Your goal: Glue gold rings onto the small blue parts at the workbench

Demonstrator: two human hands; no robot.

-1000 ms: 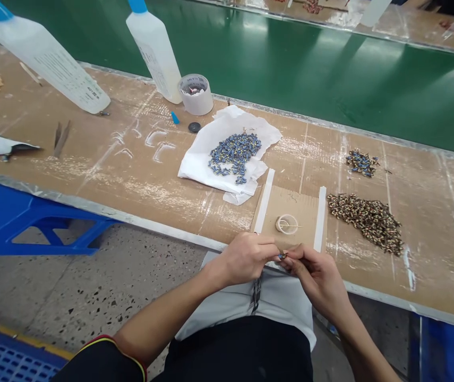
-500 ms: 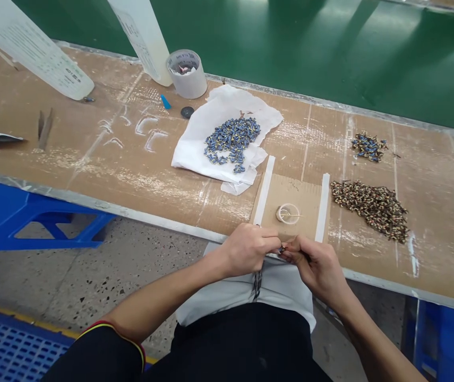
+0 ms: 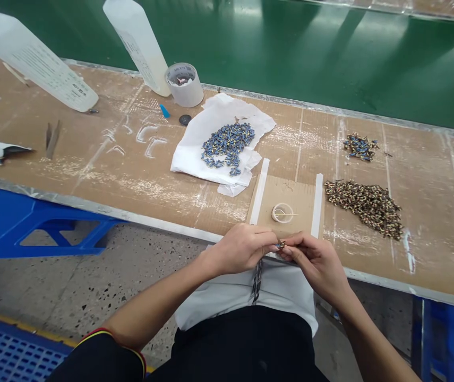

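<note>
My left hand (image 3: 242, 246) and my right hand (image 3: 316, 262) meet fingertip to fingertip at the table's front edge. Together they pinch one small blue and brown part (image 3: 281, 244). Just beyond the fingers lies a cardboard pad (image 3: 290, 196) with white strips down both sides. On it stands a small white cap (image 3: 282, 213) with a thin stick across it. A pile of blue parts (image 3: 227, 147) lies on white paper (image 3: 195, 154) to the left of the pad. A larger pile of brown parts (image 3: 364, 207) lies to its right.
A small heap of blue parts (image 3: 359, 146) sits at the back right. Two white squeeze bottles (image 3: 31, 58) (image 3: 139, 45), a roll of tape (image 3: 183, 85), a black disc (image 3: 185, 120) and tweezers (image 3: 51, 139) lie at the left. A green conveyor belt (image 3: 330, 58) runs behind. Blue stool (image 3: 15, 228) stands below.
Both hands stay pinched together on the small part, working it slightly. My head has shifted, so the table sits a little differently in view.
</note>
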